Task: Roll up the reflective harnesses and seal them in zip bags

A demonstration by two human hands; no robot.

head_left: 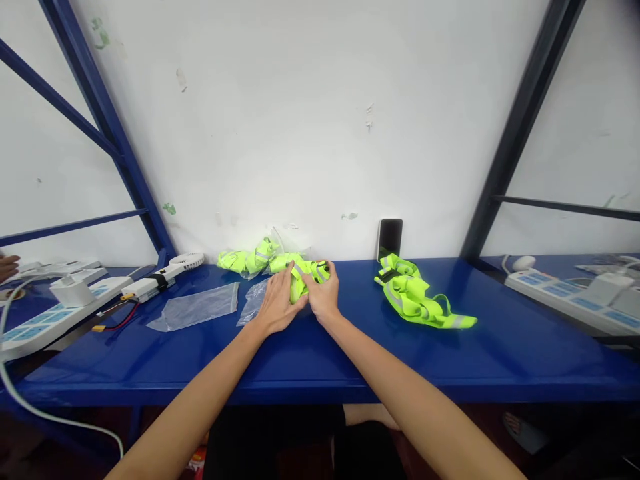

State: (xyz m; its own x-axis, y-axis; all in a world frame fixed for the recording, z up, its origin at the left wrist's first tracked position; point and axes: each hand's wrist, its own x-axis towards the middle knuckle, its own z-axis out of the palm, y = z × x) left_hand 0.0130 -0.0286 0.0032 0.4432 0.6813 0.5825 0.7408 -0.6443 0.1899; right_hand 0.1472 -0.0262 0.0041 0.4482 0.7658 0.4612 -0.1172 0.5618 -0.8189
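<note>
My left hand (280,297) and my right hand (323,287) are closed around a bunched fluorescent yellow reflective vest (299,273) with grey stripes. They press it from both sides just above the blue table, and the fingers hide part of it. Behind and left of my hands lie bagged reflective vests (255,257), bundled in clear plastic. Right of my hands, a loose reflective vest (413,297) with strap-like bands is spread in a heap. A clear plastic bag (200,307) lies flat to the left, and a crumpled plastic bag (253,301) sits beside my left hand.
A phone-like device (390,238) leans on the wall behind the loose vest. On the left are a small white fan (187,261), a battery with cables (145,287) and a power strip (65,313). Another power strip (575,300) is on the right. A person's hand (7,268) shows at far left.
</note>
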